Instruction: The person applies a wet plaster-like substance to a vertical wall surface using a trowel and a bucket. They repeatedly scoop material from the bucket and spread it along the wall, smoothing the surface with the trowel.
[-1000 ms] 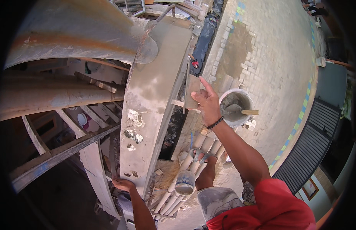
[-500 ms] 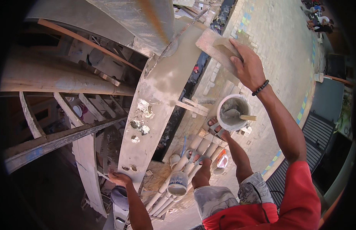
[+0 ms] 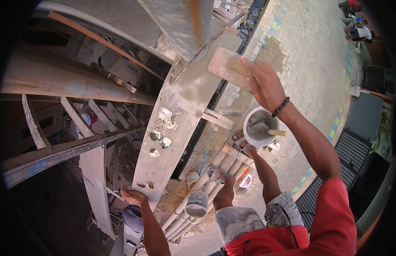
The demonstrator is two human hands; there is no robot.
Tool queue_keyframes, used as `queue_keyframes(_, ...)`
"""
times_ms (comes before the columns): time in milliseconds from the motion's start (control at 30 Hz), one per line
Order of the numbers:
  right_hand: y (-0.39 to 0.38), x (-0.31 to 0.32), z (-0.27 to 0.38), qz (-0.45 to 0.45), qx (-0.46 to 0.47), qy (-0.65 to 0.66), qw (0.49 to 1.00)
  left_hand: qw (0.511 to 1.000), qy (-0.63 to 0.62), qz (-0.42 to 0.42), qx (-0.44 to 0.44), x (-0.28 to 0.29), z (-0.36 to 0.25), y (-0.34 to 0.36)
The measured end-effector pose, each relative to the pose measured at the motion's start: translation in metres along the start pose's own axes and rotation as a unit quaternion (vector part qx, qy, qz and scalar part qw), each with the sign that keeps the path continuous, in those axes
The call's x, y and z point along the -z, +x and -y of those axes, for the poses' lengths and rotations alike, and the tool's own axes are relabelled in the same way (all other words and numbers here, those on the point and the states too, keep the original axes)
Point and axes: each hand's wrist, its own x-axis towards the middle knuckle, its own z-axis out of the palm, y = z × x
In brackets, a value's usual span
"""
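Observation:
My right hand (image 3: 268, 87) grips a rectangular float (image 3: 225, 66), its pale reddish face raised over the right edge of a grey cement-coated beam (image 3: 198, 85) near its upper part, where the coat looks wet. My left hand (image 3: 136, 197) holds the beam's lower left edge, fingertips partly hidden. Crumbly white and dark broken patches (image 3: 166, 117) mark the beam's face. Below my right wrist stands a white bucket (image 3: 255, 115) of grey mortar, with a wooden handle (image 3: 278, 132) sticking out of it.
My feet stand among pale pipes (image 3: 181, 213) on planks high over paving (image 3: 309, 85). Steel members (image 3: 70, 141) and a rusty column (image 3: 172, 21) flank the beam at left and top. A dark trench runs alongside; several people (image 3: 360, 33) are at far upper right.
My right hand with the float has risen up and right from beside the beam's middle, then dropped slightly down and left. My left hand stays at the edge. The view has shifted slightly.

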Motion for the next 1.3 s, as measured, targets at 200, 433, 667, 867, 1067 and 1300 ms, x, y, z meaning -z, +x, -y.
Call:
queue_keyframes(200,-0.014,0.012,0.008,0.032,0.006,0.042,0.999,1.0,-0.004,0.001,-0.007,0.005,-0.007,0.0)
queue_keyframes(433,0.03,0.014,-0.023,-0.04,-0.009,-0.036,0.999,1.0,-0.005,-0.018,-0.017,-0.012,0.024,-0.001)
queue_keyframes(667,-0.009,0.003,0.008,0.062,0.027,0.016,0.998,0.999,0.001,-0.026,-0.03,-0.005,0.008,-0.001)
queue_keyframes(867,0.01,0.021,-0.009,-0.038,0.012,-0.016,0.999,0.999,0.019,-0.019,-0.018,-0.005,0.02,0.0)
queue_keyframes(1067,0.037,0.009,-0.028,-0.034,0.013,-0.044,0.998,1.0,0.004,-0.028,-0.011,-0.008,0.016,0.0)
queue_keyframes(1300,0.039,0.003,-0.034,-0.03,0.025,-0.044,0.998,1.0,-0.003,-0.025,-0.018,-0.012,0.02,0.0)
